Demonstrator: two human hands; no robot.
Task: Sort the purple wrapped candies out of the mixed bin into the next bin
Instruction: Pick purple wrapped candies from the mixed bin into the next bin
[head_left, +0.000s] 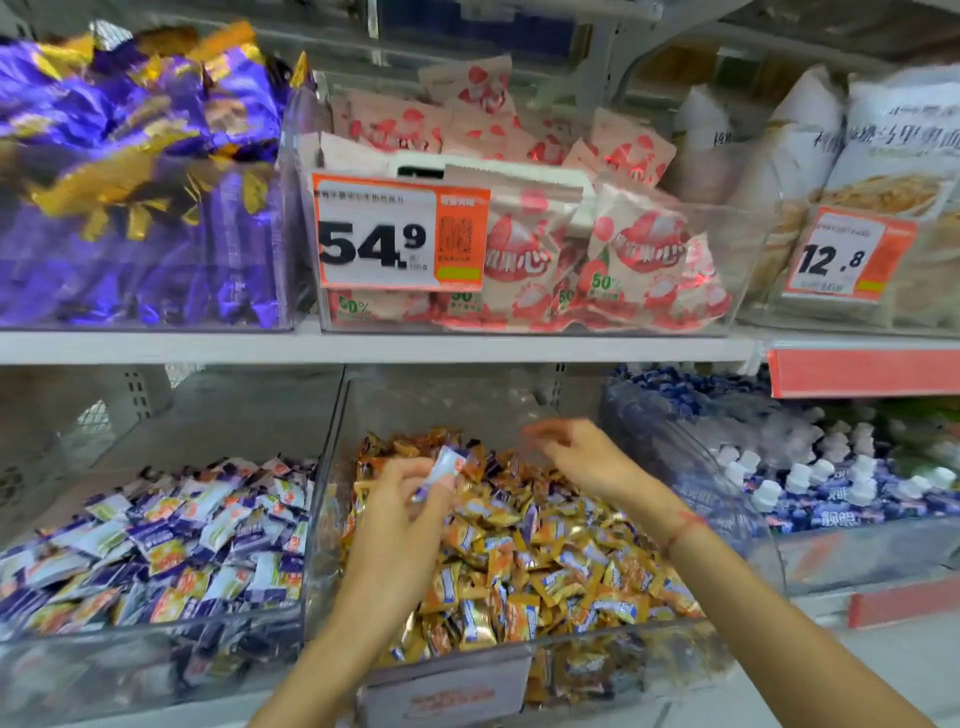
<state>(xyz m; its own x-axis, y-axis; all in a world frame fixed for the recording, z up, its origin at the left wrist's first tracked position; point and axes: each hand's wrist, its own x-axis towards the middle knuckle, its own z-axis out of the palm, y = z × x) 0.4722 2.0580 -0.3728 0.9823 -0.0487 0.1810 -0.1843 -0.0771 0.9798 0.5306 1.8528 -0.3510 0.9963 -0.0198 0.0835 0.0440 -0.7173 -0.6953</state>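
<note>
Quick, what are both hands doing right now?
Left hand: pinching a purple wrapped candy.
Right hand: blurred over the mixed bin, seems open and empty.

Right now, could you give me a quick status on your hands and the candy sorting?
Left hand pinching a purple wrapped candy above the mixed bin. Right hand open over the pile, blurred. Next bin at left, path unobstructed.

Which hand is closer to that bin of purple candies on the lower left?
Left. The left hand, pinching a purple candy, is near the purple candy bin. The right hand hovers farther right over the mixed bin.
</note>
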